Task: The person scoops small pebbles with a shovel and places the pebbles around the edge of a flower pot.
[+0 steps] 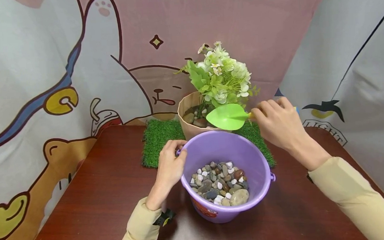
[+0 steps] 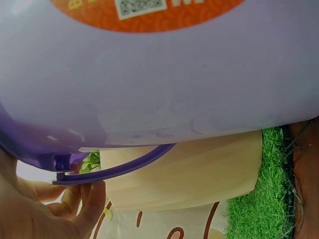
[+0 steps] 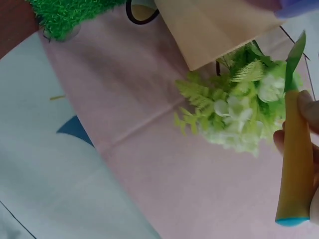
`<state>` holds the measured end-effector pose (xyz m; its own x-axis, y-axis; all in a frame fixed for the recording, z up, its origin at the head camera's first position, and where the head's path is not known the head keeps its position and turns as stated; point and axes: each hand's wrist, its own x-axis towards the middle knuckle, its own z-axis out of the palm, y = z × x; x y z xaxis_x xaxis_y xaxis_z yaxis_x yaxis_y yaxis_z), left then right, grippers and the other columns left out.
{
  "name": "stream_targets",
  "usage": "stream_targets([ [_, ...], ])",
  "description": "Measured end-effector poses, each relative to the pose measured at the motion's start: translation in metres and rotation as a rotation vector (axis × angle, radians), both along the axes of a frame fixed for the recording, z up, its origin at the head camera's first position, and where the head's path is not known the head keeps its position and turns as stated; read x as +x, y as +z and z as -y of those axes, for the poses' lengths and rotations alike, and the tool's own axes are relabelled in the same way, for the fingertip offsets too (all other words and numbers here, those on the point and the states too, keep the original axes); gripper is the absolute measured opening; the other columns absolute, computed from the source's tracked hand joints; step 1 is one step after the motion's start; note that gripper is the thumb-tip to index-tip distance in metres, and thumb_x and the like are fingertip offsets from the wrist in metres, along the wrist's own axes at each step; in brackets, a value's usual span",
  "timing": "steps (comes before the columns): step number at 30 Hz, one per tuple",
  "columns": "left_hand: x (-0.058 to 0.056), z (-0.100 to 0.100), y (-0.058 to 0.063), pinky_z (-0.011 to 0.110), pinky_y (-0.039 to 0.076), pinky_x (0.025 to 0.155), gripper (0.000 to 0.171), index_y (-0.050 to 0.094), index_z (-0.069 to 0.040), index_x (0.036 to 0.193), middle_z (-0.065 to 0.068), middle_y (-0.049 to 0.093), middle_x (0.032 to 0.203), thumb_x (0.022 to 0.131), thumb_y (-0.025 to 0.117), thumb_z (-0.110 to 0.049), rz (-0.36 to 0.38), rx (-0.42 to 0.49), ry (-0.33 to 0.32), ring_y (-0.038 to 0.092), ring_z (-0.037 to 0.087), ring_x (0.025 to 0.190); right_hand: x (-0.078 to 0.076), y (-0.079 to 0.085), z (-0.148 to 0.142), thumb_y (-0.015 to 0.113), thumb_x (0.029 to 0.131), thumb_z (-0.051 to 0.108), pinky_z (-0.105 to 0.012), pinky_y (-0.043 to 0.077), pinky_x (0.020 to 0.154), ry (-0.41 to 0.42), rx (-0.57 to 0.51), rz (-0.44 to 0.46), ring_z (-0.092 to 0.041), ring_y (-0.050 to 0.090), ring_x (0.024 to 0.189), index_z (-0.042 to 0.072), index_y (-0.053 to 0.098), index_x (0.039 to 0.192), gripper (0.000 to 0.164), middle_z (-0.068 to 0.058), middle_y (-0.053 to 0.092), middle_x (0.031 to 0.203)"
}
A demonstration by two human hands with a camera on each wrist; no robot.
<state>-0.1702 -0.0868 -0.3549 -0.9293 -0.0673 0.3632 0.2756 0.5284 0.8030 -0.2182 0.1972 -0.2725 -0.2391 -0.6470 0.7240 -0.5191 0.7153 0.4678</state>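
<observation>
A purple bucket (image 1: 247,157) stands at the front of the table, with mixed pebbles (image 1: 212,184) covering its bottom. My left hand (image 1: 170,165) grips its left rim where the handle joins; in the left wrist view the fingers are at the purple handle (image 2: 119,169). My right hand (image 1: 279,123) holds a toy shovel by its yellow handle (image 3: 295,164). The shovel's green blade (image 1: 228,116) is over the bucket's far rim, in front of the plant pot, and no pebbles show on it.
Behind the bucket, a beige pot (image 1: 188,129) with stones and white flowers (image 1: 222,74) stands on a green grass mat (image 1: 160,140). The brown table (image 1: 116,183) meets a cartoon-printed cloth (image 1: 238,18) at the back and sides.
</observation>
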Motion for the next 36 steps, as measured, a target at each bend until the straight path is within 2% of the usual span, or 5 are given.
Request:
stream_targets([
  [7,0.0,0.001,0.0,0.033,0.044,0.076,0.023,0.068,-0.005,0.105,0.008,0.06,0.088,0.086,0.055,-0.009,0.0,0.001,0.002,0.055,0.02,0.083,0.022,0.008,0.005,0.035,0.101,0.013,-0.045,0.042,0.067,0.12,0.176,-0.022,-0.028,0.056,0.067,0.001,0.059,0.084,0.032,-0.013,0.062,0.078],
  [15,0.0,0.001,0.0,0.033,0.044,0.076,0.023,0.068,-0.005,0.105,0.008,0.06,0.088,0.086,0.055,-0.009,-0.007,0.005,0.003,0.055,0.02,0.082,0.042,0.002,0.021,0.023,0.096,-0.004,-0.045,0.042,0.081,0.125,0.517,-0.064,-0.023,0.05,0.072,0.002,0.054,0.08,0.035,-0.009,0.054,0.078],
  [19,0.0,0.001,0.0,0.034,0.044,0.076,0.023,0.068,-0.005,0.105,0.008,0.06,0.087,0.086,0.056,-0.009,-0.008,0.005,0.002,0.055,0.02,0.082,0.047,-0.005,0.029,0.023,0.096,-0.003,-0.042,0.041,0.079,0.168,0.576,-0.053,-0.024,0.049,0.072,0.002,0.055,0.078,0.037,-0.009,0.052,0.076],
  [28,0.0,0.001,0.001,0.033,0.044,0.076,0.023,0.067,-0.005,0.105,0.008,0.059,0.087,0.086,0.056,-0.009,-0.008,-0.002,-0.002,0.055,0.021,0.082,0.046,-0.022,0.037,0.023,0.094,-0.002,-0.037,0.043,0.08,0.169,0.647,-0.112,-0.024,0.051,0.073,0.004,0.058,0.075,0.04,-0.008,0.054,0.076],
  [36,0.0,0.001,0.0,0.034,0.044,0.076,0.023,0.068,-0.004,0.105,0.009,0.06,0.088,0.086,0.056,-0.009,-0.013,-0.001,-0.001,0.055,0.021,0.082,0.03,-0.03,0.035,0.033,0.088,0.003,-0.035,0.036,0.079,0.184,0.641,0.051,-0.023,0.041,0.069,0.005,0.05,0.071,0.024,-0.005,0.045,0.071],
])
